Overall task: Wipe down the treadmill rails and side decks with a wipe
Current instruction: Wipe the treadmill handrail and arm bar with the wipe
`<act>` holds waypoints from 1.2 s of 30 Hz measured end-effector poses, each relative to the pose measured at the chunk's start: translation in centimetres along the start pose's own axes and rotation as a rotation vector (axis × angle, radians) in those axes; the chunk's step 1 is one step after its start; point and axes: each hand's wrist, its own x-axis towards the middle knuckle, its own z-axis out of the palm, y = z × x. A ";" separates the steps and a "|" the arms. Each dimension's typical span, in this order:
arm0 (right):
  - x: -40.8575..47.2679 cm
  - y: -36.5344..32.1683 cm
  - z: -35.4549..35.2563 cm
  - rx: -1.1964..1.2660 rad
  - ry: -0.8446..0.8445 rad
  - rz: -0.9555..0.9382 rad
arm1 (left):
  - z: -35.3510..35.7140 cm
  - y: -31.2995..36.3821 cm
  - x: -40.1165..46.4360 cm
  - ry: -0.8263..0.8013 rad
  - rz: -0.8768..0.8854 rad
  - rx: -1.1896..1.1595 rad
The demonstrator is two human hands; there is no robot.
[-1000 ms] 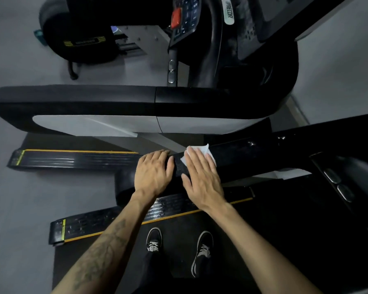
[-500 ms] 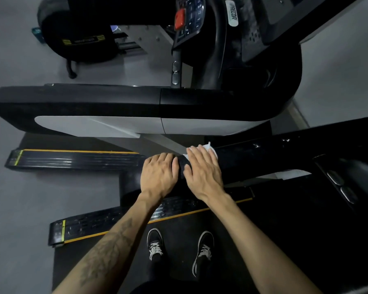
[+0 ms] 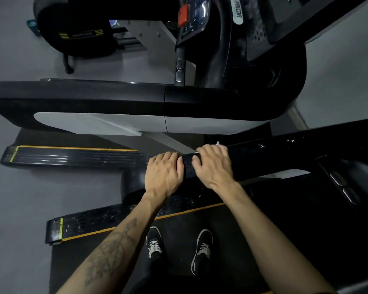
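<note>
Fingers of the right hand point(image 3: 214, 165) curled over the black handrail point(image 3: 274, 153), pressing the white wipe point(image 3: 217, 143) beneath them so only a corner showed at 12 o'clock. Just beside it at 9 o'clock, the left hand point(image 3: 163, 174) gripped the rail, fingers together. Bunched that tightly, the wipe could likely slip out or skip patches.
</note>
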 end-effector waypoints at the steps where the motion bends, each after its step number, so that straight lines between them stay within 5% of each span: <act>1: 0.1 -0.8 0.2 0.015 -0.015 -0.041 | 0.0 0.0 0.0 -0.002 0.003 0.002; 6: -2.6 0.6 -0.2 0.115 0.005 -0.261 | -0.2 0.0 -0.1 0.004 0.009 -0.001; 15: -0.9 2.4 -0.7 -0.060 -0.003 0.096 | 0.0 0.3 0.1 0.026 -0.013 0.015; 23: -4.4 3.2 -0.4 0.032 -0.002 -0.207 | 0.3 2.0 0.8 0.005 0.001 -0.056; 28: -3.2 5.7 -1.0 -0.011 0.102 -0.002 | 0.5 3.2 1.7 -0.020 0.017 -0.033; 31: -0.1 5.0 -1.4 -0.054 0.024 0.129 | 0.5 4.5 1.9 -0.024 -0.017 -0.039; 36: 0.0 3.7 -0.8 -0.007 -0.011 -0.033 | 0.6 4.9 1.8 -0.031 -0.025 -0.005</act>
